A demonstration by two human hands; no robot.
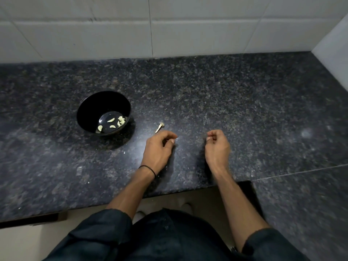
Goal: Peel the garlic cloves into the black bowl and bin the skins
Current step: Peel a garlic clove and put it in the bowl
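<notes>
A black bowl (94,106) stands on the left of the counter (244,102) with peeled cloves (111,120) in its bottom. Just right of it lies a dry garlic stem (159,127). The left hand (160,149), near the stem, rests on the counter with its fingers curled. The right hand (217,147) is curled too, thumb to fingertips. I cannot tell if either hand holds anything.
</notes>
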